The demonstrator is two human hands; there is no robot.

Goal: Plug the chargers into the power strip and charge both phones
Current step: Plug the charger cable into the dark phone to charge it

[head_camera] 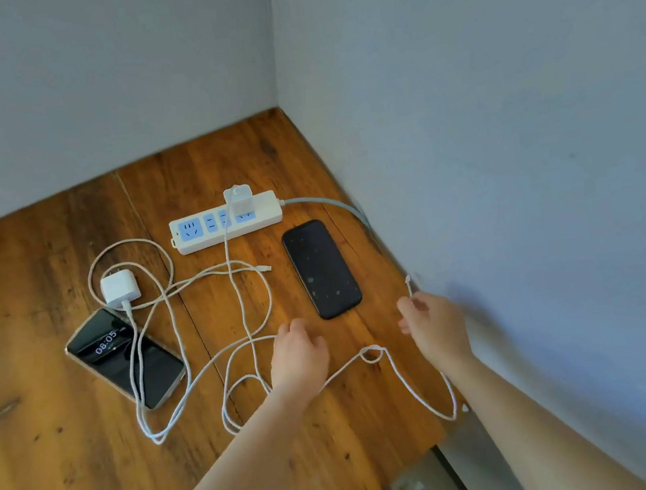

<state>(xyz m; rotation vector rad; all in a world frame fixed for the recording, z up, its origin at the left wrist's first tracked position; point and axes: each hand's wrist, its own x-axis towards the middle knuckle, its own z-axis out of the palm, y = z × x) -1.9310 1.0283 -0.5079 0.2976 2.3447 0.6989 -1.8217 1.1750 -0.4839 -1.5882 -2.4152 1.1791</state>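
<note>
A white power strip [192,242] with blue sockets lies near the back of the wooden table [71,446]. One white charger [238,203] is plugged into its right end, and its cable [239,298] loops forward. My right hand [432,325] pinches that cable's free end, the plug tip [408,279] sticking up. A dark phone [321,269] lies between my hands and the strip. My left hand [297,356] hovers open just left of the phone's near end. A second charger [120,290] lies unplugged at the left, with its cable across a lit phone [125,357].
Grey walls [505,136] close the table at the back and right, forming a corner. The strip's grey power cord [345,206] runs along the right wall. The second cable's free plug [264,268] lies mid-table. The table's front edge drops off at lower right.
</note>
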